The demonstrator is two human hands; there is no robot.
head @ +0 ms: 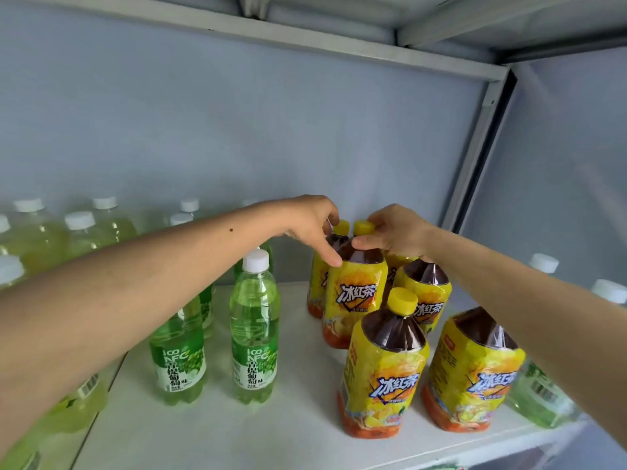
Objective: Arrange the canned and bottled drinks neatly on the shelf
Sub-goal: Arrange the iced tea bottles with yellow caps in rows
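Observation:
Several iced tea bottles with yellow labels and yellow caps stand at the right of the white shelf (210, 432). My left hand (310, 225) reaches in from the left and grips the neck of a rear iced tea bottle (341, 228), its thumb lying against the bottle in front. My right hand (397, 234) holds the neck of that second iced tea bottle (356, 293), just under its cap. Two more iced tea bottles (383, 368) (475, 374) stand at the front edge. Green grape drink bottles (254, 334) (178, 351) stand left of centre.
Pale yellow-green bottles with white caps (79, 228) fill the section to the left, beneath my left forearm. More white-capped bottles (543, 262) stand at the far right beyond the metal upright (481, 140). An upper shelf (305, 39) hangs overhead.

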